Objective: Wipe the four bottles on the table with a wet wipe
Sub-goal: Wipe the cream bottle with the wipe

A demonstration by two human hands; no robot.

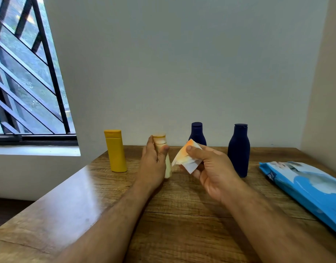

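Four bottles stand along the far side of the wooden table (182,205). A yellow bottle (115,150) is at the left. My left hand (153,164) grips a slim cream bottle (160,143), which stands on the table. My right hand (210,168) pinches a white wet wipe (184,158) stained orange at its top, held just right of the cream bottle and not touching it. A dark blue bottle (197,132) stands behind the wipe, partly hidden. A second dark blue bottle (239,150) stands to the right.
A blue pack of wet wipes (303,188) lies on the table at the right, reaching the frame edge. A plain wall runs behind the bottles. A barred window (25,73) is at the left, beyond the table's left edge.
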